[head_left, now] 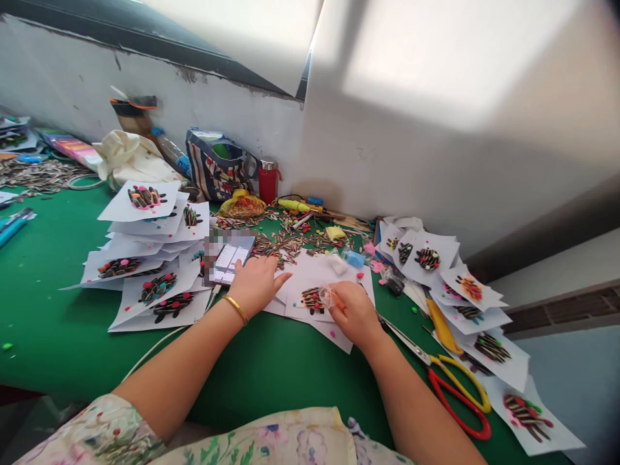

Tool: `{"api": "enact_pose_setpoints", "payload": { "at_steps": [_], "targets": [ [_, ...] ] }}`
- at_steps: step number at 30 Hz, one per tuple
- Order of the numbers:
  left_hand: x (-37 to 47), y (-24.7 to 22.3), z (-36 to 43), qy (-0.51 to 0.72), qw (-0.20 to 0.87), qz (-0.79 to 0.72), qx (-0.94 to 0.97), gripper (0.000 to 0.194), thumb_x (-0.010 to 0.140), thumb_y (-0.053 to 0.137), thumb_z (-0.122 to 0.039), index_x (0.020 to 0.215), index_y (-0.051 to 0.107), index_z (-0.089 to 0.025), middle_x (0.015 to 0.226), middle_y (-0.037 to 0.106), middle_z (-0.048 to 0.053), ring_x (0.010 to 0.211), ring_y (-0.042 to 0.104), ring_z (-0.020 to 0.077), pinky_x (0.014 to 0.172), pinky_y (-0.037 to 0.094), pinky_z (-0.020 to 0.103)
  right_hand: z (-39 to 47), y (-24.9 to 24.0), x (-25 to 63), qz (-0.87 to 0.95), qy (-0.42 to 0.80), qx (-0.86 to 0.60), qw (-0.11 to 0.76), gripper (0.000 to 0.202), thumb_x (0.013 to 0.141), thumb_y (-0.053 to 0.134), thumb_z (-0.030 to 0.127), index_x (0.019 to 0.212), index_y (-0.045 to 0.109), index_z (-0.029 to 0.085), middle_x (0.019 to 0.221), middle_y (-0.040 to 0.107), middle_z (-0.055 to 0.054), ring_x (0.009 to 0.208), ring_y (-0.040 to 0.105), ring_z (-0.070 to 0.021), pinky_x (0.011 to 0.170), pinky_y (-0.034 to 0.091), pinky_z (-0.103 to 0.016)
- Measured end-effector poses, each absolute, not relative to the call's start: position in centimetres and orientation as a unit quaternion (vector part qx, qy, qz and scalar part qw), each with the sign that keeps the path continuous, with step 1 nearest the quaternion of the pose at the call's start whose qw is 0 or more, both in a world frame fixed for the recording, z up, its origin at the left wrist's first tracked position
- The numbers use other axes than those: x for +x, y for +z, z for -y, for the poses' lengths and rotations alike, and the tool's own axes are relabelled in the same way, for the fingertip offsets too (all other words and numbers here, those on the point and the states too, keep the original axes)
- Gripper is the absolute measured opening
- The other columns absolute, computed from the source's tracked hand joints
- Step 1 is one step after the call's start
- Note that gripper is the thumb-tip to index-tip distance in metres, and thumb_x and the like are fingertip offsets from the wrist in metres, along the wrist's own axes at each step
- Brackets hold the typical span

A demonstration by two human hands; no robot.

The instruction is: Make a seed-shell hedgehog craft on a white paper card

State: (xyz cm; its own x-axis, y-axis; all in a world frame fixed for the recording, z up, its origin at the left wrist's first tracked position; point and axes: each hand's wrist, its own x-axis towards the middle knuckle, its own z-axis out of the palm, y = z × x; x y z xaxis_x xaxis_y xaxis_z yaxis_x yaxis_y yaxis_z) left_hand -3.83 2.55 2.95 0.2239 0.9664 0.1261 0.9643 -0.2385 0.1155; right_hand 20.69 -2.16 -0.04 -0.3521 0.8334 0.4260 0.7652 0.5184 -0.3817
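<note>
My left hand [254, 282] has its fingers apart and touches the lit screen of a phone [231, 259], which has a white cable at its lower edge. A gold bangle circles that wrist. My right hand [352, 310] is closed round a small clear plastic bag [327, 296] beside a striped seed decoration [312, 299]. That decoration sits on a white paper [296, 290], on top of other white sheets in front of me. Loose sunflower seeds [278, 245] lie behind the papers.
Stacks of decorated cards stand at left [138, 239] and right [467, 316]. Scissors [436, 365] with red and yellow handles lie by my right forearm. Toward the wall are a striped bag [213, 171], a red flask [268, 182], a yellow net bag [242, 205] and coloured clay [355, 259].
</note>
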Motion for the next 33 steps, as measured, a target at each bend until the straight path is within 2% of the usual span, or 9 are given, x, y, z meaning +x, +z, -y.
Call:
{"api": "enact_pose_setpoints", "payload": {
  "at_steps": [5,10,14,18,21,26,33],
  "targets": [
    [-3.8,2.7,-4.1,0.092,0.025,-0.628,0.772,0.043,0.093,0.041,-0.055,0.098,0.059,-0.017,0.102,0.067,0.014,0.099,0.059,0.0314,0.093,0.038,0.051,2.1,-0.2,20.8,0.822,0.058,-0.487,0.291,0.021,0.092,0.049,0.027,0.108,0.061,0.022,0.100,0.069,-0.007,0.094,0.060,-0.0247,0.084,0.042,-0.040],
    [-4.0,2.4,-4.5,0.090,0.041,-0.636,0.766,0.043,0.092,0.042,-0.056,0.097,0.060,-0.017,0.102,0.067,0.015,0.099,0.059,0.0319,0.089,0.040,0.048,2.1,-0.2,20.8,0.821,0.062,-0.488,0.288,0.021,0.093,0.049,0.028,0.109,0.061,0.021,0.100,0.069,-0.008,0.095,0.060,-0.0251,0.084,0.041,-0.040],
    [-3.6,2.9,-3.8,0.104,0.013,-0.628,0.771,0.042,0.093,0.043,-0.055,0.096,0.060,-0.017,0.100,0.066,0.013,0.098,0.059,0.0314,0.092,0.037,0.050,2.2,0.0,20.7,0.821,0.063,-0.488,0.289,0.021,0.094,0.048,0.028,0.109,0.061,0.021,0.100,0.069,-0.008,0.094,0.060,-0.0251,0.084,0.041,-0.040],
    [-1.9,4.0,-2.2,0.157,-0.001,-0.570,0.807,0.038,0.093,0.044,-0.052,0.097,0.060,-0.018,0.099,0.064,0.011,0.098,0.057,0.0275,0.093,0.036,0.044,2.2,0.1,20.6,0.822,0.062,-0.488,0.288,0.022,0.093,0.048,0.028,0.109,0.061,0.021,0.098,0.068,-0.008,0.093,0.059,-0.0248,0.083,0.041,-0.039],
    [-0.1,4.6,-1.1,0.210,0.051,-0.502,0.837,0.032,0.095,0.043,-0.046,0.096,0.060,-0.019,0.095,0.062,0.008,0.093,0.056,0.0240,0.085,0.040,0.037,2.2,0.2,20.6,0.821,0.060,-0.487,0.290,0.022,0.093,0.048,0.027,0.109,0.061,0.021,0.094,0.068,-0.007,0.090,0.059,-0.0238,0.080,0.041,-0.038],
    [2.0,4.2,-0.3,0.280,0.155,-0.436,0.841,0.021,0.094,0.048,-0.037,0.094,0.059,-0.019,0.089,0.062,0.005,0.088,0.056,0.0212,0.078,0.043,0.034,2.1,0.4,20.6,0.819,0.067,-0.486,0.297,0.020,0.093,0.048,0.026,0.105,0.063,0.020,0.090,0.066,-0.006,0.086,0.057,-0.0226,0.077,0.040,-0.036],
    [2.2,2.2,0.3,0.358,0.372,-0.409,0.752,0.015,0.094,0.047,-0.030,0.102,0.055,-0.020,0.084,0.061,0.000,0.076,0.057,0.0148,0.071,0.046,0.028,2.2,0.4,20.6,0.820,0.051,-0.489,0.293,0.021,0.093,0.049,0.026,0.107,0.061,0.018,0.094,0.065,-0.008,0.089,0.057,-0.0238,0.079,0.040,-0.037]
  ]
}}
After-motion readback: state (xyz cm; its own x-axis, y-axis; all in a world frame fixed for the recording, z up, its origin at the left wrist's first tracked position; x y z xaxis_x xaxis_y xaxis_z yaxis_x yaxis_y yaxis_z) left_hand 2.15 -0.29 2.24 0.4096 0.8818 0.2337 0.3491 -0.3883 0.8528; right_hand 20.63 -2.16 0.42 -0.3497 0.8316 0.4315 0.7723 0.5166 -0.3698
